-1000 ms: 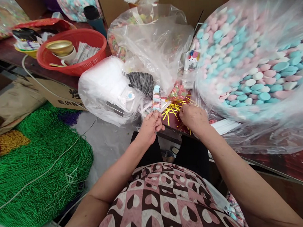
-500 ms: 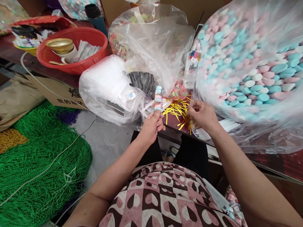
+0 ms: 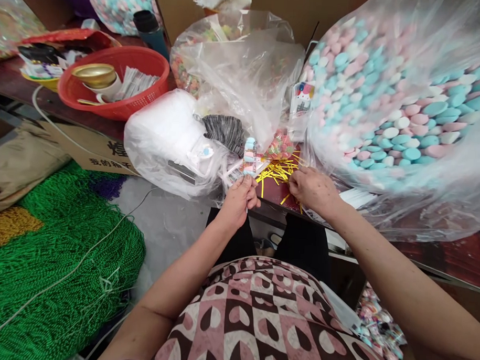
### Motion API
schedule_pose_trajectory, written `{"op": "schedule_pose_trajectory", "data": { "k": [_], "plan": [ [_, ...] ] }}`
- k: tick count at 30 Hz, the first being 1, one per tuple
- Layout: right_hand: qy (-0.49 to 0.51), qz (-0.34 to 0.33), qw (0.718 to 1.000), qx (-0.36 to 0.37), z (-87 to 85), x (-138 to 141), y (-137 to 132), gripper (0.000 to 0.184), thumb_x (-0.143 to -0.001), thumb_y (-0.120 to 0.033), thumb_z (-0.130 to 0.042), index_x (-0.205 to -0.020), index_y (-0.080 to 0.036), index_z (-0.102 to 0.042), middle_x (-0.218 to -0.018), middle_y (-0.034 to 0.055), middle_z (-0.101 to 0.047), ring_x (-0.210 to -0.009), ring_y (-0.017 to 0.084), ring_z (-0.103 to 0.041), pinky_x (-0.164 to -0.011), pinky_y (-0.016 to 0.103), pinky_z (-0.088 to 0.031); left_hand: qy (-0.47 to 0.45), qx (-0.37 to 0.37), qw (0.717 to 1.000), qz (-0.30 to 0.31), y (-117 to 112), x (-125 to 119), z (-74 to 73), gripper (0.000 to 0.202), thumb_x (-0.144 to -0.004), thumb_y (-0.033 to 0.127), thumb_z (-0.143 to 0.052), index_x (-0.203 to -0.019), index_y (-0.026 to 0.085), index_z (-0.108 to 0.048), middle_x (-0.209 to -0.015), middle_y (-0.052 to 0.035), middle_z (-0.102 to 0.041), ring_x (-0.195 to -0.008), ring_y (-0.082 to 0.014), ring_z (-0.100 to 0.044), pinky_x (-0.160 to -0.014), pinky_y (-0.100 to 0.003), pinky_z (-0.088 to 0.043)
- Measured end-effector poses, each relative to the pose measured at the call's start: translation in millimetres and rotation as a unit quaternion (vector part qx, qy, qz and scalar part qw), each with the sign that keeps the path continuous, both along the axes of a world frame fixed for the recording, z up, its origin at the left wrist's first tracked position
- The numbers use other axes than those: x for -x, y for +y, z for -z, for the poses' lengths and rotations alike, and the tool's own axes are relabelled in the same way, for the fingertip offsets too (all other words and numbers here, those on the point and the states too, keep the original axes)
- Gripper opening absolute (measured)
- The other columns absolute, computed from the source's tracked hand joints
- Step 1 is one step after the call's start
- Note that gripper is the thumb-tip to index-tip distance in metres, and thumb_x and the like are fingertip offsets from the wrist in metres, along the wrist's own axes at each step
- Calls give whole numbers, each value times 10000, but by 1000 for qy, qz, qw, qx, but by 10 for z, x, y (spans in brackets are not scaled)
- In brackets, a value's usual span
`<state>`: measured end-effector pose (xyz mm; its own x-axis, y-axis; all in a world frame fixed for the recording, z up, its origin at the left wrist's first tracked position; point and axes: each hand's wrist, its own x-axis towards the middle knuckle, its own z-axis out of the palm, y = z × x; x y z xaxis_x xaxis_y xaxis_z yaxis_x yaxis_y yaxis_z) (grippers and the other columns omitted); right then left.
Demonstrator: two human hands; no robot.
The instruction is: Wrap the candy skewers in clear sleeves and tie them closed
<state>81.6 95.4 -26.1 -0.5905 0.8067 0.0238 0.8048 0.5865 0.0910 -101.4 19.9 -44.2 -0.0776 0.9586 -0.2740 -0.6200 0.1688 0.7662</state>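
Observation:
My left hand (image 3: 241,197) pinches the lower end of a small clear packet of candies (image 3: 250,155), pink, blue and white pieces stacked upright in it. Close to the table's front edge, my right hand (image 3: 312,189) is closed, its fingertips at a loose pile of gold twist ties (image 3: 277,172). Whatever those fingers may hold is hidden. Behind the ties sits a clear bag of red and green candies (image 3: 280,143). A grey striped cloth (image 3: 224,131) lies just beyond the packet.
A big plastic bag of pastel candies (image 3: 412,153) fills the right side. A white plastic bag (image 3: 163,130) is left of my hands, behind it a red basket (image 3: 156,88) with bowls. Green beaded strings (image 3: 71,268) are heaped at lower left; wrapped candies (image 3: 380,324) lie below right.
My right hand has shifted left over the gold twist ties, its fingers still closed. My left hand keeps the packet in nearly the same place.

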Motion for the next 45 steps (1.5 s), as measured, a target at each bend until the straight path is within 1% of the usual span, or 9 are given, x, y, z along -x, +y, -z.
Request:
{"op": "schedule_pose_trajectory", "data": {
  "k": [5, 10, 19, 22, 28, 33, 39, 42, 45],
  "plan": [
    [107, 59, 991, 50, 41, -54, 113, 134, -786, -188, -502, -737, -176, -626, -808, 89, -698, -732, 212, -623, -619, 295, -390, 1, -9, 1000, 5, 13, 10, 49, 372, -794, 502, -671, -743, 173, -506, -426, 129, -306, -306, -33, -294, -433, -214, -425],
    [248, 133, 956, 82, 107, -102, 129, 105, -748, -212, -501, -766, -188, -601, -701, 42, -686, -601, 173, -603, -578, 270, -413, 4, -11, 1000, 9, 13, 14, 73, 373, -797, 509, -666, -751, 176, -503, -430, 131, -304, -305, -31, -295, -439, -210, -425],
    [250, 121, 957, 84, 170, -43, 159, 235, -757, -197, -504, -918, -185, -675, -711, 41, -696, -633, 191, -609, -599, 288, -429, 9, -2, 1000, 6, 3, 2, 43, 378, -800, 516, -659, -746, 177, -499, -430, 130, -305, -307, -32, -298, -444, -212, -423],
    [309, 119, 936, 114, 203, -112, 199, 279, -769, -213, -531, -993, -191, -696, -759, 31, -722, -692, 191, -641, -645, 298, -478, 10, 0, 1000, 5, 1, 0, 38, 377, -803, 514, -656, -745, 179, -496, -429, 131, -298, -307, -32, -293, -445, -212, -421],
    [396, 165, 886, 176, 227, -187, 208, 188, -771, -277, -589, -849, -189, -736, -656, 6, -699, -570, 157, -623, -551, 268, -496, 11, -6, 1000, 7, -5, 3, 43, 380, -800, 515, -660, -748, 177, -495, -426, 131, -302, -307, -32, -297, -446, -210, -422],
    [424, 195, 865, 182, 211, -180, 211, 263, -803, -278, -572, -978, -169, -737, -616, 10, -687, -505, 155, -605, -494, 278, -500, 12, -12, 1000, 5, -7, 3, 62, 395, -780, 527, -676, -748, 177, -495, -426, 133, -305, -307, -33, -300, -445, -214, -425],
    [503, 267, 781, 258, 167, -195, 220, 308, -776, -186, -580, -1051, -173, -721, -583, 2, -678, -450, 146, -598, -469, 288, -525, 11, -16, 1000, 9, 6, 10, 76, 380, -787, 517, -672, -757, 178, -503, -437, 132, -304, -309, -29, -298, -453, -210, -426],
    [514, 266, 781, 235, 177, -220, 219, 227, -768, -224, -600, -940, -169, -737, -588, 13, -684, -488, 161, -628, -474, 287, -533, 11, -7, 1000, 6, 3, 6, 61, 379, -787, 516, -672, -752, 179, -502, -436, 131, -306, -312, -31, -301, -453, -209, -422],
    [511, 244, 805, 174, 151, -225, 170, 205, -765, -290, -622, -900, -192, -742, -673, 21, -714, -609, 190, -676, -531, 301, -555, 13, 5, 1000, 6, -23, -18, 40, 389, -777, 523, -678, -746, 178, -502, -435, 130, -308, -316, -32, -301, -454, -210, -420]
  ]
}}
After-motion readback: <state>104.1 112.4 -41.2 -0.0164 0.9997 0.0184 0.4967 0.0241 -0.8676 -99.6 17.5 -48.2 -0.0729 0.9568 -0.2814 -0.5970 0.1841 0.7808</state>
